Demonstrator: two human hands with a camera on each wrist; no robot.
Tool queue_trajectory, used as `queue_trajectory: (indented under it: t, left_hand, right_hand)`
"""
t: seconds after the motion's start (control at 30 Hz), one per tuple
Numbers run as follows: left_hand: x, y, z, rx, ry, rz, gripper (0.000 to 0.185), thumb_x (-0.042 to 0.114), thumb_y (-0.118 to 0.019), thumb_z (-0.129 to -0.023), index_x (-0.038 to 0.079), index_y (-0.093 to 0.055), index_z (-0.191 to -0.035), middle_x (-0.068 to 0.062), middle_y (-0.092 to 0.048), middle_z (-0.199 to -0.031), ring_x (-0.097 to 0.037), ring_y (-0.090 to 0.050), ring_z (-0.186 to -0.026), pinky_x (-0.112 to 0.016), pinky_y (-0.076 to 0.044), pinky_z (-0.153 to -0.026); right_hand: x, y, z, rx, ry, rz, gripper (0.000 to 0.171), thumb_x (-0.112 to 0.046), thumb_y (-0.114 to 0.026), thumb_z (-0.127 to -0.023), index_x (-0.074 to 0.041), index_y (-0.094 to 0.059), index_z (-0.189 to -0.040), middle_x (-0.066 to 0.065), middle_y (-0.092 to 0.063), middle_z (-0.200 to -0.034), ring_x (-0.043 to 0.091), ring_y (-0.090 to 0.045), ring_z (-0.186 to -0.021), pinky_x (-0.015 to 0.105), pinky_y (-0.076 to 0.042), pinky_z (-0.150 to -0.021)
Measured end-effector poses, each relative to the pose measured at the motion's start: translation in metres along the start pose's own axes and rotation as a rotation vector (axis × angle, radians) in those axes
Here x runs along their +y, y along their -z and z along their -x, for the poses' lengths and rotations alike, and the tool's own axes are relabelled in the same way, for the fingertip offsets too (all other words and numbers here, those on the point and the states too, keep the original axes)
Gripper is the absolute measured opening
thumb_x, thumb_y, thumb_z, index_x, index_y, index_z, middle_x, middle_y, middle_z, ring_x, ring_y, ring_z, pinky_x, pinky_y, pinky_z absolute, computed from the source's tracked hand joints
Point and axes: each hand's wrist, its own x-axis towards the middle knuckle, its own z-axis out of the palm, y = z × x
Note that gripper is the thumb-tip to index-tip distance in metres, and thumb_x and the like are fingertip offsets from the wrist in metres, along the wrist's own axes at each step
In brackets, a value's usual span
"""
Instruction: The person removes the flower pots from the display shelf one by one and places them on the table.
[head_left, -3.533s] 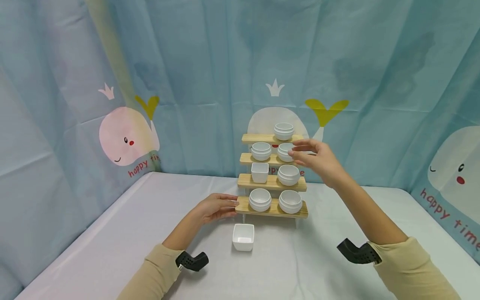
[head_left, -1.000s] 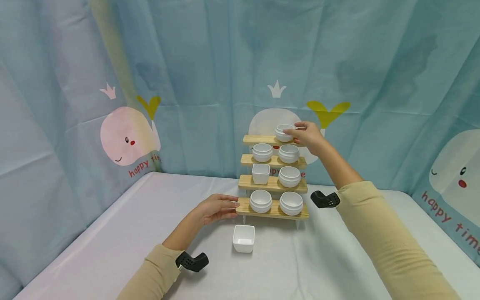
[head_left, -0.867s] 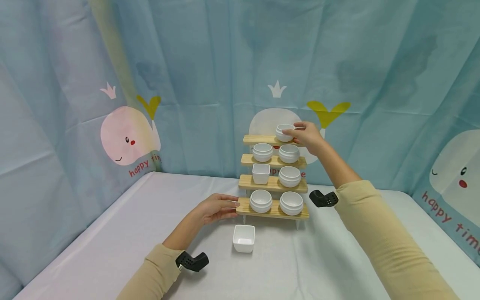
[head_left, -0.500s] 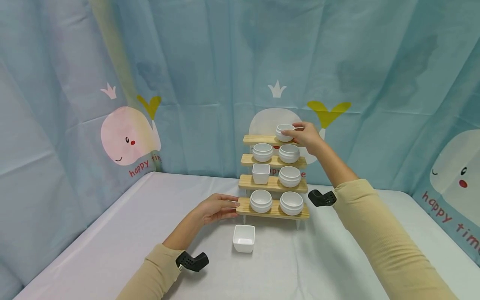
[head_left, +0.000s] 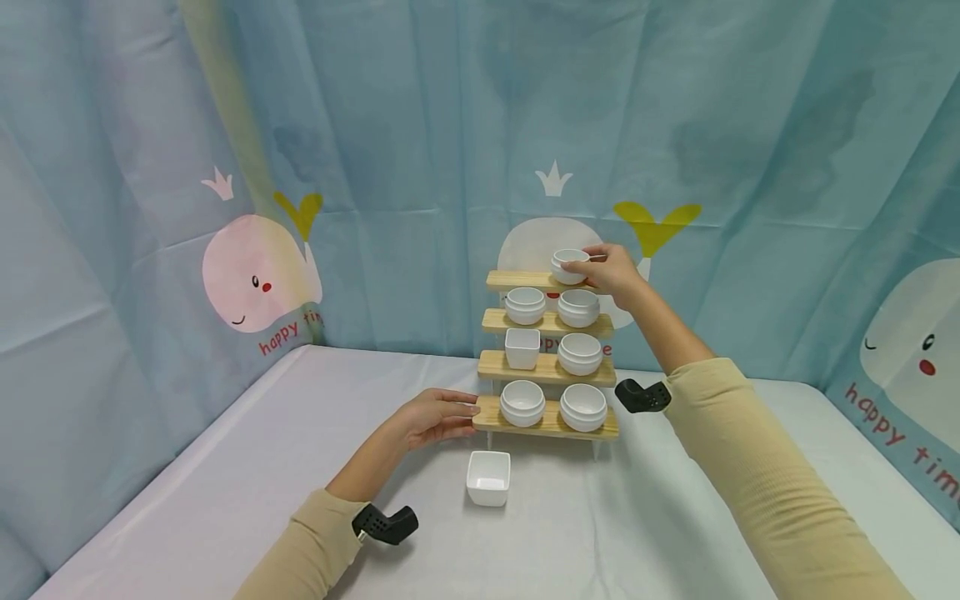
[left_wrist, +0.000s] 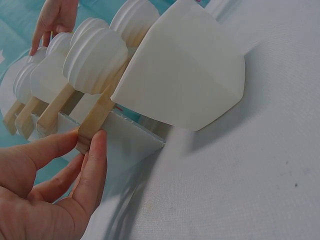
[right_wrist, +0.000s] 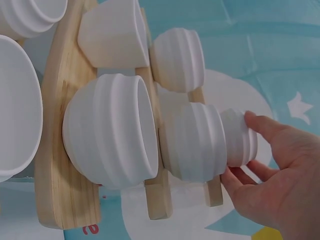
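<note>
A four-step wooden rack (head_left: 551, 423) stands near the back edge of the bench (head_left: 225, 508), in front of a blue whale-print curtain (head_left: 375, 125). The right hand (head_left: 611, 271) reaches to the top step (head_left: 517, 279) and grips the top bowl (head_left: 570, 265), a small white ribbed one at that step's right end; the thumb lies on the near side of the rim and the fingers curl round the far side, as the right wrist view shows with the fingertips (right_wrist: 257, 122) on the bowl's edge. The bowl sits on or just above the step; which one cannot be told. The left hand (head_left: 431, 417) rests on the bench at the rack's left and pinches the left end of the bottom step (head_left: 483, 412) between thumb and forefinger, the other fingers loosely curled beneath, seen close in the left wrist view (left_wrist: 92, 145). The second step holds two round ribbed bowls (head_left: 524, 304), the third a square cup (head_left: 521, 347) and a round bowl, the bottom step two round bowls. A square white dish (head_left: 488, 477) sits on the bench just in front of the rack, toward its left leg. Both forearms wear beige sleeves (head_left: 757, 475) with a black wrist camera (head_left: 384, 523) strapped on each.
</note>
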Motion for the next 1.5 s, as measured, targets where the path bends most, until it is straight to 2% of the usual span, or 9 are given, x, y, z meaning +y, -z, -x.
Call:
queue_trajectory:
  t: [0.6, 1.0, 1.5]
  left_hand:
    - [0.001, -0.002, -0.001, -0.001, 0.006, 0.002, 0.045, -0.001, -0.065, -0.102, -0.012, -0.053, -0.144, -0.014, -0.070, -0.108, -0.014, -0.074, -0.083, -0.024, -0.066, -0.079]
    - [0.000, -0.002, -0.002, -0.002, 0.004, 0.011, 0.044, -0.002, -0.065, -0.102, -0.012, -0.054, -0.143, -0.014, -0.070, -0.108, -0.014, -0.073, -0.083, -0.024, -0.066, -0.078]
    - [0.000, -0.002, -0.001, 0.002, 0.004, 0.019, 0.043, -0.003, -0.066, -0.101, -0.012, -0.055, -0.142, -0.014, -0.070, -0.109, -0.014, -0.074, -0.083, -0.025, -0.066, -0.079]
  right_hand:
    - [-0.002, 0.002, 0.002, 0.002, 0.003, 0.014, 0.071, -0.023, -0.068, -0.104, 0.007, -0.034, -0.159, 0.029, -0.041, -0.159, 0.040, -0.050, -0.141, 0.044, -0.047, -0.121]
    - [-0.003, 0.004, 0.004, -0.003, 0.020, 0.014, 0.070, -0.023, -0.069, -0.104, 0.007, -0.037, -0.158, 0.029, -0.043, -0.156, 0.038, -0.054, -0.132, 0.045, -0.049, -0.119]
    - [-0.007, 0.003, 0.010, -0.019, 0.043, 0.006, 0.069, -0.021, -0.070, -0.103, 0.007, -0.038, -0.157, 0.029, -0.043, -0.155, 0.038, -0.052, -0.135, 0.044, -0.048, -0.119]
